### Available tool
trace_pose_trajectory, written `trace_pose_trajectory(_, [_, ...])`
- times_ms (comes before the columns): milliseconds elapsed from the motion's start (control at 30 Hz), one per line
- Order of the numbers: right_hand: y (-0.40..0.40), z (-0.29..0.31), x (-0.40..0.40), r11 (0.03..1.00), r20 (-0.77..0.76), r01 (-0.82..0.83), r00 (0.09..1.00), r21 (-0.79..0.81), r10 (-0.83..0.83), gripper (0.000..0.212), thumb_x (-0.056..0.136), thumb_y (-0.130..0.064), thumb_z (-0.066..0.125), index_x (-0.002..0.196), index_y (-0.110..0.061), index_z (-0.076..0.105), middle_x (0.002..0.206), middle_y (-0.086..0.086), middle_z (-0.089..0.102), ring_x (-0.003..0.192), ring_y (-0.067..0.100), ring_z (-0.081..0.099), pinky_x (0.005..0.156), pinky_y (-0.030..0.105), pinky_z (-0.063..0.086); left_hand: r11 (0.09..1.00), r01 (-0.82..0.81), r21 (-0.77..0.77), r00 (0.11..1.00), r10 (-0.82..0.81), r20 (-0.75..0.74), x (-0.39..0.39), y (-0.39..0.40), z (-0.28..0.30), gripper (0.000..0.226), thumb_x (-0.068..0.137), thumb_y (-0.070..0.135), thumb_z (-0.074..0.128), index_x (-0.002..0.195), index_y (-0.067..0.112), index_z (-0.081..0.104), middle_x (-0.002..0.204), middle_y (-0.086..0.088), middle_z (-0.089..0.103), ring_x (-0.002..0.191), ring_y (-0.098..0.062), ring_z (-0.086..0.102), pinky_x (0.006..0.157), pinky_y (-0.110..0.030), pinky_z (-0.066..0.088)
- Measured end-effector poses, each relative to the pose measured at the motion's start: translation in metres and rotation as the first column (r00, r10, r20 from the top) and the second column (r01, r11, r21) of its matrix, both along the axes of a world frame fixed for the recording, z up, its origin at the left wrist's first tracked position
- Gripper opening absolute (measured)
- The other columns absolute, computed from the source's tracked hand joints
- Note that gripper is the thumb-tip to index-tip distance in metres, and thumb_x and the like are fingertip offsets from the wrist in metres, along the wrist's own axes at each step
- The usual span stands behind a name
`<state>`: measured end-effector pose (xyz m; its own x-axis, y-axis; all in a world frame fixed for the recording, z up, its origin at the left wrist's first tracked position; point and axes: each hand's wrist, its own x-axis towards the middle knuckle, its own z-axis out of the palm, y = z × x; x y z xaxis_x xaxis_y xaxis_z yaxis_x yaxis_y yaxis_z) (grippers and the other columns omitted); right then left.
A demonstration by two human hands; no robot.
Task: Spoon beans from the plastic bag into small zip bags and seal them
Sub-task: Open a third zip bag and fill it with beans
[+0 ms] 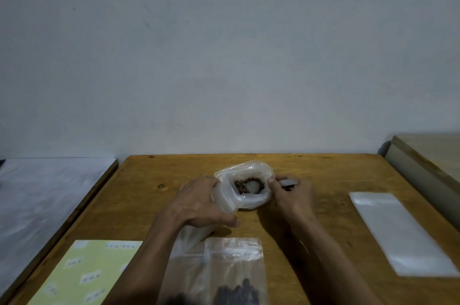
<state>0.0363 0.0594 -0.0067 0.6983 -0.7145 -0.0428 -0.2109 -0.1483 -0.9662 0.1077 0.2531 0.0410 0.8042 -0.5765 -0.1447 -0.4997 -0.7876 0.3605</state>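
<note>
A translucent plastic bag (245, 196) with brown beans (242, 184) inside stands open at the middle of the wooden table (311, 173). My left hand (199, 202) grips the bag's left rim. My right hand (291, 195) pinches the right rim, and a metal spoon (288, 182) shows just beyond its fingers. Near the front edge lies a small zip bag (234, 270) with dark beans at its bottom, partly over another clear zip bag (181, 260) that my left forearm covers.
A stack of flat clear bags (398, 232) lies at the right. A yellow sheet of white labels (82, 272) sits at the front left. A white-covered surface (42, 192) adjoins the table on the left, a pale wooden board (428, 160) on the right.
</note>
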Motion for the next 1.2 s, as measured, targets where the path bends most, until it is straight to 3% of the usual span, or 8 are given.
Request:
trace_pose_trajectory(200, [0.002,0.02,0.001,0.861,-0.012,-0.157,0.985,-0.483,0.173,0.015,0.09,-0.031,0.074,0.101,-0.022,0.078,0.089,-0.007,0.073,0.079,0.005,0.064,0.06,0.011,0.044,0.999,-0.033,-0.025,0.999,0.033,-0.028,0.002,0.007,-0.005,0.072,0.053,0.066,0.083,0.107,0.023,0.064,0.1,0.007,0.064,0.088,-0.012,0.059,0.087,-0.041,0.053])
trace_pose_trajectory(400, [-0.003,0.016,-0.008,0.812,0.042,-0.14,0.979,-0.566,0.198,0.014,0.092,-0.032,0.07,0.105,-0.028,0.067,0.098,-0.007,0.065,0.079,0.0,0.062,0.061,0.014,0.044,0.997,-0.042,-0.059,0.998,0.038,-0.057,0.001,0.005,-0.007,0.066,0.052,0.065,0.083,0.1,0.023,0.068,0.093,0.005,0.069,0.082,-0.012,0.063,0.082,-0.04,0.055])
trace_pose_trajectory(533, [0.0,0.011,-0.021,0.803,0.07,-0.204,0.954,-0.56,0.292,0.004,0.095,-0.032,0.066,0.092,-0.033,0.068,0.083,-0.019,0.067,0.073,-0.003,0.063,0.055,0.009,0.043,0.997,-0.034,-0.073,0.998,0.03,-0.057,-0.001,0.001,-0.005,0.062,0.052,0.065,0.083,0.095,0.024,0.067,0.09,0.006,0.068,0.08,-0.012,0.062,0.081,-0.04,0.055])
trace_pose_trajectory(700, [0.002,-0.003,-0.033,0.491,0.104,-0.07,0.942,-0.868,0.32,0.028,0.1,-0.032,0.053,0.107,-0.013,0.073,0.085,-0.005,0.059,0.063,0.001,0.047,0.058,0.006,0.029,0.998,-0.029,-0.056,0.998,0.027,-0.048,-0.003,0.0,-0.005,0.069,0.052,0.065,0.082,0.103,0.022,0.065,0.099,0.005,0.063,0.087,-0.012,0.058,0.088,-0.045,0.053])
trace_pose_trajectory(800, [0.005,-0.007,-0.033,0.442,-0.016,-0.165,0.947,-0.882,0.321,0.038,0.1,-0.038,0.045,0.113,-0.013,0.071,0.092,0.002,0.06,0.063,0.007,0.047,0.054,0.01,0.028,0.999,-0.022,-0.037,0.999,0.021,-0.042,-0.006,-0.001,-0.004,0.075,0.057,0.064,0.083,0.115,0.024,0.059,0.111,0.006,0.053,0.098,-0.013,0.051,0.096,-0.045,0.048])
trace_pose_trajectory(1000, [0.023,-0.02,-0.04,0.483,-0.156,-0.276,0.949,-0.831,0.274,0.03,0.104,-0.032,0.046,0.124,-0.02,0.064,0.107,-0.005,0.056,0.076,0.006,0.047,0.061,0.01,0.026,1.0,-0.014,-0.023,1.0,0.014,-0.026,-0.007,-0.003,-0.003,0.074,0.054,0.067,0.08,0.111,0.026,0.058,0.112,0.008,0.049,0.1,-0.015,0.049,0.098,-0.047,0.046])
trace_pose_trajectory(1100, [0.027,-0.018,-0.038,0.687,-0.013,-0.144,0.981,-0.712,0.192,0.026,0.103,-0.029,0.048,0.111,-0.02,0.07,0.094,-0.011,0.056,0.075,-0.003,0.05,0.062,0.008,0.032,0.999,-0.02,-0.028,1.0,0.02,-0.014,-0.006,-0.003,-0.005,0.079,0.054,0.068,0.081,0.116,0.027,0.056,0.112,0.01,0.048,0.1,-0.013,0.048,0.098,-0.043,0.046])
trace_pose_trajectory(1200, [0.024,-0.018,-0.036,0.919,0.127,-0.024,0.989,-0.393,0.081,0.018,0.102,-0.027,0.054,0.1,-0.029,0.072,0.081,-0.015,0.067,0.076,-0.001,0.064,0.061,0.009,0.043,0.998,-0.024,-0.05,1.0,0.022,-0.021,-0.005,-0.002,-0.009,0.083,0.056,0.068,0.083,0.122,0.027,0.053,0.113,0.009,0.048,0.1,-0.012,0.049,0.097,-0.042,0.048])
